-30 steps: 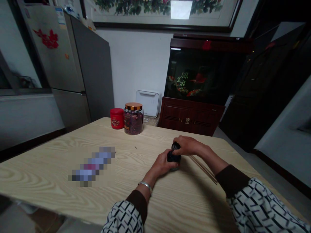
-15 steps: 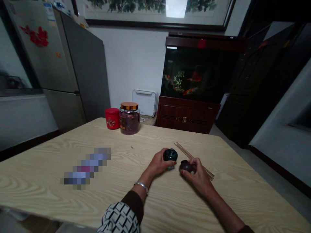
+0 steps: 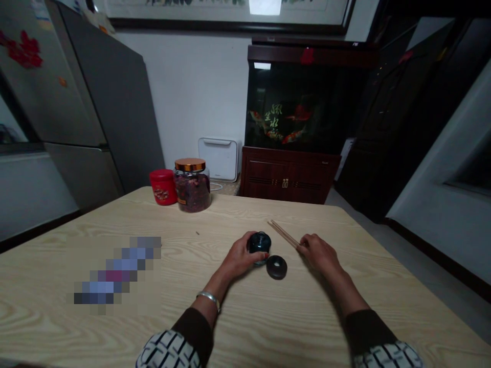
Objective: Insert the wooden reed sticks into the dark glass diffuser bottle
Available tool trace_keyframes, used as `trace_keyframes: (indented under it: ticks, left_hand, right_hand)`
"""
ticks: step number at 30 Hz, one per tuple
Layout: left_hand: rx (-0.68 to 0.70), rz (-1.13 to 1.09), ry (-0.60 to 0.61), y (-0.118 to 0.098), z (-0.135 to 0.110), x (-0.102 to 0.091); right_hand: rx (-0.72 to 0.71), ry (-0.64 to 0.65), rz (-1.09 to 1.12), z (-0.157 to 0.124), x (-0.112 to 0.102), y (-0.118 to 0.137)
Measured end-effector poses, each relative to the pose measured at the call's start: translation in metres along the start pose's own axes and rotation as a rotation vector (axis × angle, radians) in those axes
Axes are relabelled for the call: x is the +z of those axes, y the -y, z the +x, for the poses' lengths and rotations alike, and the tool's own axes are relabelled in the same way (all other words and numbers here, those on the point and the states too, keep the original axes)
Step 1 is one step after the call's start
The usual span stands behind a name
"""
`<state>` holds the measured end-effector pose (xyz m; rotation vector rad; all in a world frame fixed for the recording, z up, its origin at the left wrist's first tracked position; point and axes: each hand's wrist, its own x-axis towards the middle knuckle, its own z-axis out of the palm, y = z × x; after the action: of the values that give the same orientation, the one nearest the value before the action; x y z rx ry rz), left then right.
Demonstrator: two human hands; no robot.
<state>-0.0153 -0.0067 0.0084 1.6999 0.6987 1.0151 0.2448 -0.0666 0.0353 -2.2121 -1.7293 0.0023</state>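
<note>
My left hand (image 3: pixel 240 255) is wrapped round a small, dark, glossy pot (image 3: pixel 260 242) on the table, thumb across its near side. Close by, almost touching the pot, a dark round lid (image 3: pixel 276 267) lies flat, with a pale spot in its middle. My right hand (image 3: pixel 317 251) is over several thin brown sticks (image 3: pixel 284 234), its fingertips closed round them. The far ends of the sticks point away to the left; their near ends are hidden under the hand.
A red canister (image 3: pixel 163 188) and a glass jar with a copper-coloured lid (image 3: pixel 192 186) stand at the table's (image 3: pixel 230 312) back edge. To the left lies a blurred-out long item (image 3: pixel 115 271). Behind the table is a fish tank cabinet (image 3: pixel 287 174).
My right hand has let go of the dark lid, now on the table beside the pot, and moved right onto the sticks. My left hand still holds the pot. The view has shifted slightly.
</note>
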Motion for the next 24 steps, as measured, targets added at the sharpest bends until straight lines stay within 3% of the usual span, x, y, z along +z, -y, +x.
trace_keyframes:
  ticks: [7, 13, 15, 18, 21, 24]
  left_hand:
    - [-0.009, 0.009, -0.015, 0.003, 0.002, 0.001]
    - [-0.005, 0.016, -0.027, 0.009, 0.003, 0.001]
    - [-0.002, -0.001, -0.028, 0.01, 0.003, 0.001]
    - [-0.009, 0.004, -0.029, 0.01, 0.002, 0.001]
    - [-0.025, 0.011, -0.04, 0.008, 0.001, 0.001]
    - [-0.026, 0.012, -0.043, 0.005, 0.0, 0.0]
  right_hand:
    - [-0.001, 0.002, -0.1, 0.003, 0.016, 0.007]
    - [0.029, -0.051, 0.028, 0.004, 0.007, 0.004]
    - [0.026, -0.151, 0.224, 0.008, -0.004, 0.004]
    - [0.021, -0.296, 0.736, 0.018, -0.026, 0.015]
    - [-0.01, -0.319, 1.233, 0.028, -0.049, 0.04]
    - [-0.109, -0.338, 1.425, 0.034, -0.065, 0.07]
